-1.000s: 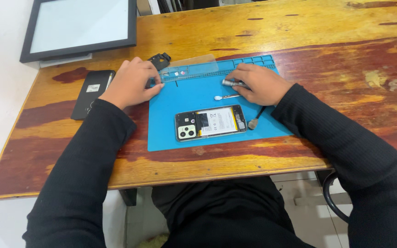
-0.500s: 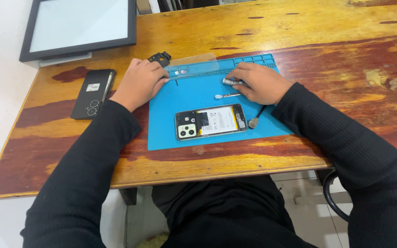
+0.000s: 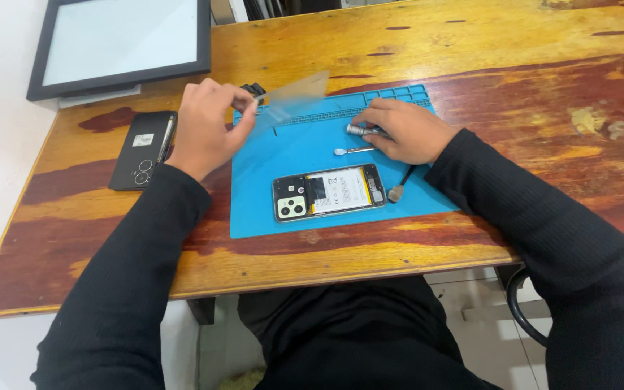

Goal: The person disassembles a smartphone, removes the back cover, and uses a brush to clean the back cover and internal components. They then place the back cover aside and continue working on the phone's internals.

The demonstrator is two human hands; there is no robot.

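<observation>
Pinching a thin clear plastic sheet (image 3: 294, 97), the left hand (image 3: 207, 130); right hand (image 3: 406, 133) clasps a slim metal screwdriver (image 3: 361, 131).

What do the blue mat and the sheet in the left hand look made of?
Blue mat: probably silicone or rubber, matte, with moulded compartments along its far edge. Sheet pinched by the left hand: likely thin clear plastic film, since the table grain shows through it.

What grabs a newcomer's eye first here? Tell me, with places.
The bright blue rectangular work mat on the worn wooden table, with an opened smartphone, back cover off, lying at its middle. Above it, the left hand lifts a clear plastic sheet, while the right hand holds a small silver tool.
</observation>
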